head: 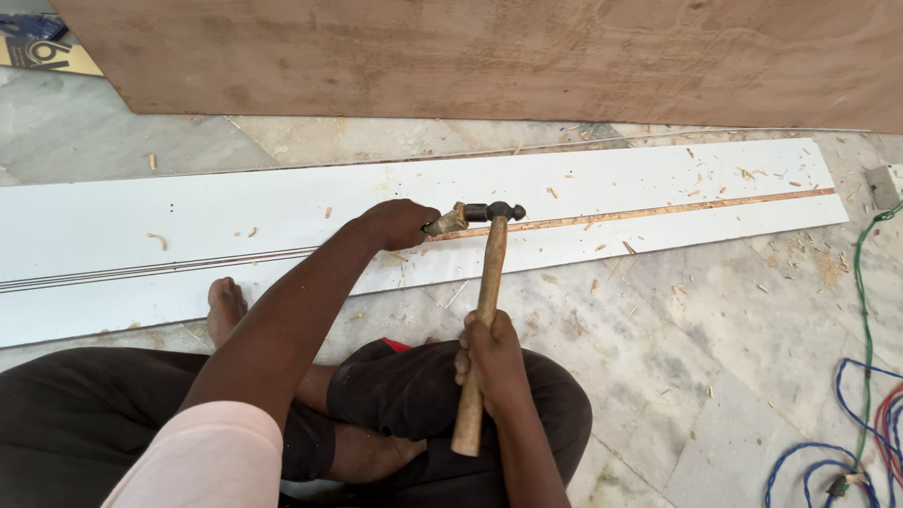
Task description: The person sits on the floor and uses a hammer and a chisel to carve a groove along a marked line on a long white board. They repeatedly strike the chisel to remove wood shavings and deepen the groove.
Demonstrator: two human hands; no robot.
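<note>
1. On the floor (715,376), a person sits cross-legged just in front of a long white board (235,216) that lies flat, running left to right.
2. The left hand (400,224) rests on the board near its middle, its grip closed around a chisel (446,222) with a worn, pale wooden end. The tool lies low along a narrow groove (677,209) cut lengthwise in the board, probably so the blade follows the channel.
3. The right hand (489,362), nearer the body than the board, has its grip clamped on the lower part of a hammer (487,282). The hammer's dark metal head sits against the chisel's end, over the board.
4. The hammer handle is plain, smooth wood, held far from the head, likely for a fuller swing.
5. To the right of the hands, the groove shows bare brown wood; to the left, only thin dark lines mark the board.
6. Wood chips (602,246) scatter over the glossy board and the mottled grey stone floor.
7. Behind the board leans a brown plywood sheet (527,56); right of the board lie blue, green and red wires (861,376).
</note>
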